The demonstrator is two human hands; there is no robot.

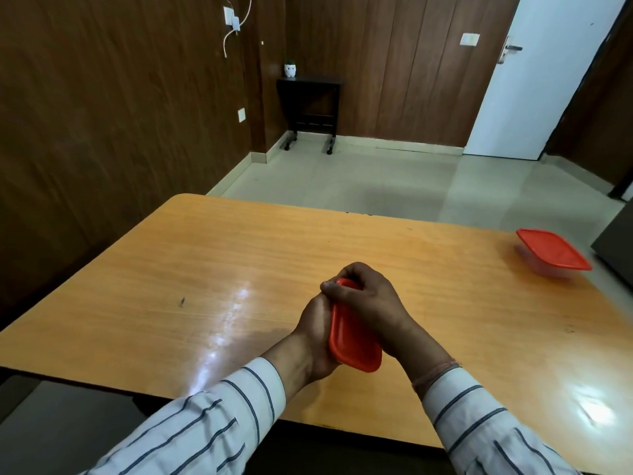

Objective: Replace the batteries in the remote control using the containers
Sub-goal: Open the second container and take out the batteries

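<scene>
Both hands gripped one red-lidded container (354, 341) above the orange table (205, 269), left hand (317, 337) cupped its side, right hand (366, 296) clamped over the top, second red-lidded container (553, 252) sat far right.

Both forearms reach in from the lower frame and meet at lower centre. The left hand (317, 334) cups from below; the right hand (366, 296) curls over, fingers clenched.

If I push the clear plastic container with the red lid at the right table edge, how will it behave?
The clear plastic container with the red lid looks thin-walled, so probably light. On the glossy wooden table it would likely slide rather than tip, being low and wide. It sits close to the edge, so a push may send it off.
</scene>
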